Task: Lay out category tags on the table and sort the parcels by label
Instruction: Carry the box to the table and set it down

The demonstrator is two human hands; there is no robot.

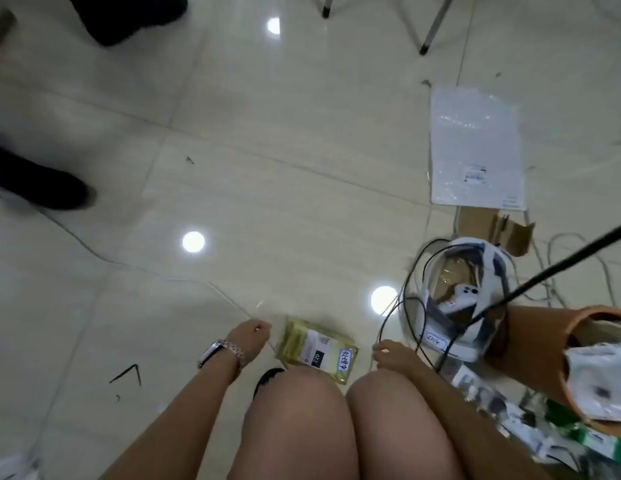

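Our left hand hovers low over the tiled floor, its fingers curled loosely inward with the tips drawn together; we cannot tell whether they pinch anything, though a thin pale cable runs across the floor right up to them. A metal-banded watch sits on that wrist. Our right hand is likewise half closed, fingers bent down toward the floor, and it holds nothing that we can make out. Between the two hands, just beside each and touching neither, lies a yellow-green parcel, flat on the floor in front of our bare knees, with a white printed label and a small handwritten tag on its top face. To the right of our right hand, black cables loop around a white headset that carries a handwritten sticker. Further right an orange-brown sack lies on its side, open, with a pale parcel showing in its mouth, and more packets are strewn beneath it. Well beyond, a flat white mailer bag rests on the floor above a torn piece of cardboard. At the far left stand another person's dark shoes.
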